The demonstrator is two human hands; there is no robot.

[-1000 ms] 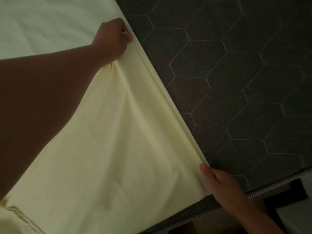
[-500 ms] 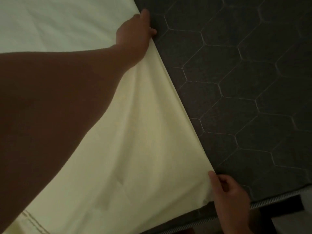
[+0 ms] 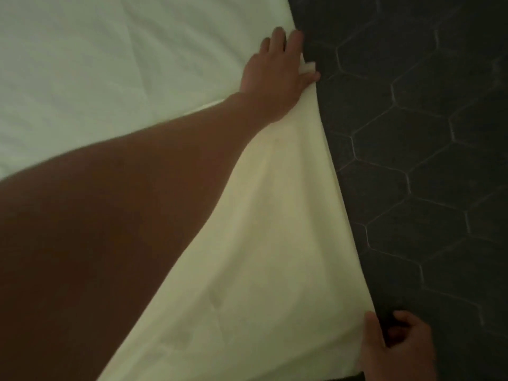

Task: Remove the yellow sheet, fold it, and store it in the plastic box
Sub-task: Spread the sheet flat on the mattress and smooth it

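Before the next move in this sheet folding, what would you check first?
1. Left hand pinches the far edge of the yellow sheet: ok.
2. Right hand grips the near end of that edge: ok.
3. Edge between the two hands free of slack: ok, with only a gentle curve.
4. Sheet pulled off this side of the dark mattress: ok.
5. Layers lined up underneath: cannot tell.
6. Plastic box ready nearby: cannot tell, as it is not in view.
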